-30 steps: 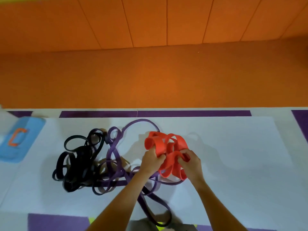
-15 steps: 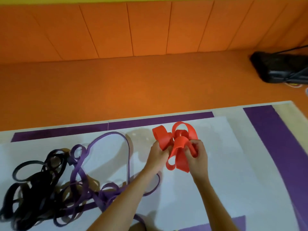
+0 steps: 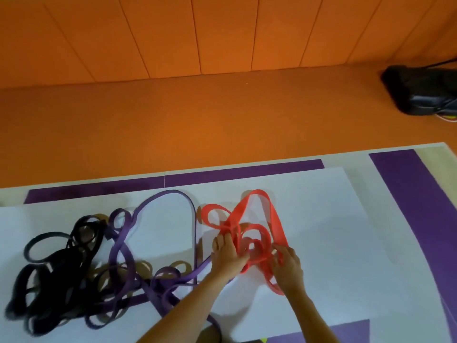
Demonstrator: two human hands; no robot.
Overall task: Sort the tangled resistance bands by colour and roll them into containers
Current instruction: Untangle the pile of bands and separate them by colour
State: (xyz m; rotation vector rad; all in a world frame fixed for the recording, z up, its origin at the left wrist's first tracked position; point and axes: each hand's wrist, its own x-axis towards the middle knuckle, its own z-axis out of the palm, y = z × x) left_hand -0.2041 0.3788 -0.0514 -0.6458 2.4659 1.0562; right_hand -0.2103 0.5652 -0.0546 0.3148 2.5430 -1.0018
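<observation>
A red resistance band [image 3: 277, 225] lies in loose loops on the white sheet [image 3: 341, 248], right of centre. My left hand [image 3: 226, 254] presses flat on its left loops with fingers stretched out. My right hand [image 3: 288, 267] has its fingers curled over a strand on the right side, and one loop runs out beneath it. A purple band [image 3: 118, 253] sprawls to the left, one long loop reaching up beside the red one. Further left sits a tangled heap of black bands [image 3: 49, 280], mixed with the purple. No containers are in view.
The white sheet lies on a purple and cream mat [image 3: 420, 194]. Beyond it is orange floor [image 3: 197, 120] and an orange panelled wall. A black bag [image 3: 425, 92] with cables sits at the far right on the floor.
The red band was bunched and held up between both hands; now it is down on the sheet with its loops sprung wider. The view has swung right and closer.
</observation>
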